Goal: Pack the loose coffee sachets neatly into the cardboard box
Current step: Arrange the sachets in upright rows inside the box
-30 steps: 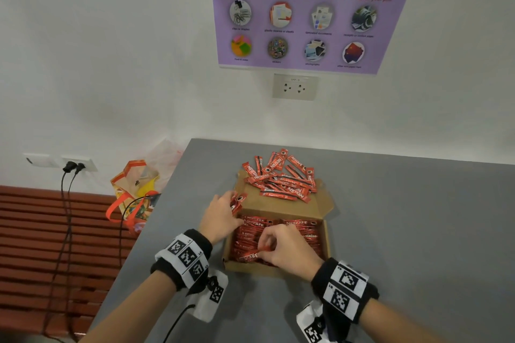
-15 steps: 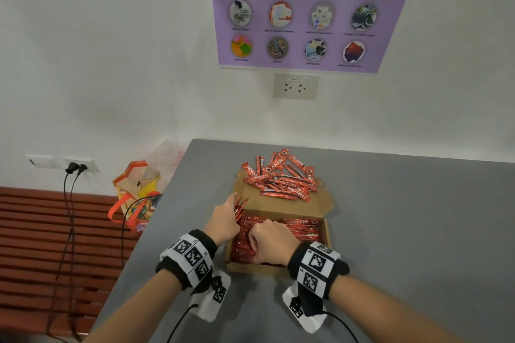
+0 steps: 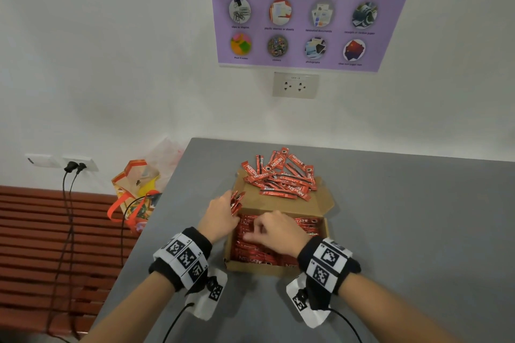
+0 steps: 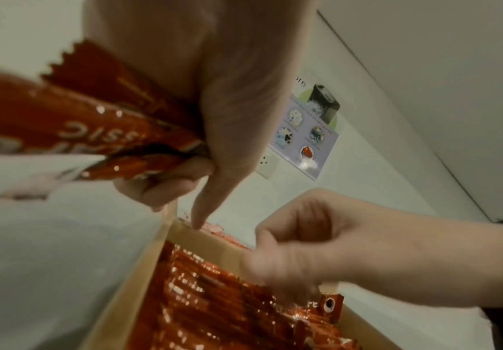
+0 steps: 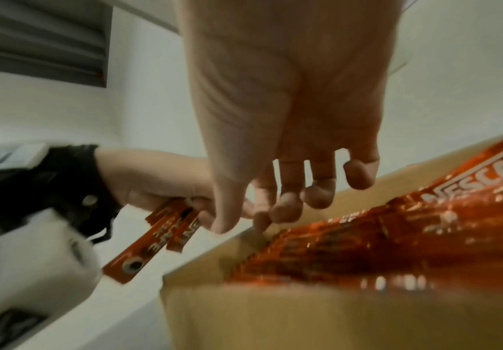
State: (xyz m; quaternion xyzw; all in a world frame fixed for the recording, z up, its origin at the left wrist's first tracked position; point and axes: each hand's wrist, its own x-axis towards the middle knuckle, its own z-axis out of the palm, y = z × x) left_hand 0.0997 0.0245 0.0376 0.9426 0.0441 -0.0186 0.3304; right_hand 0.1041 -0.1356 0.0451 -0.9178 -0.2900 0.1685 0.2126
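my left hand (image 3: 220, 216) sits at center-left of the head view, just off the box's left wall, fingers curled round a small bunch of held sachets (image 3: 236, 200) that stick up past the knuckles; the left wrist cam shows the same bunch (image 4: 100, 132) pinched betw thumb and fingers, w/ one finger pointing down at the box's corner. my right hand (image 3: 274, 231) is over the cardboard box (image 3: 257, 269), low center of the frame, fingers bent down toward the packed sachets (image 3: 250, 250); in the right wrist cam the fingertips (image 5: 285, 208) hang loosely curled just above the red layer and grip nothing i can make out, so i read it as relaxed, not holding. whether they touch the packets, can't tell, too blurred. the box sits on the grey tabletop (image 3: 412, 231), its inside filled w/ red sachets lying in rows across it. its far flap (image 3: 324, 198) is folded back flat, and a loose pile of sachets (image 3: 280, 175) lies partly on that flap and partly on the tabletop beyond it, just above the box in the frame, packets crossing each other at all angles. at the left edge of the tabletop an orange bag (image 3: 133, 192) is visible, w/ a slatted bench (image 3: 33, 245) further left. on the wall, upper center-right, a purple shredder poster (image 3: 306, 22) hangs above a wall socket (image 3: 295, 85).
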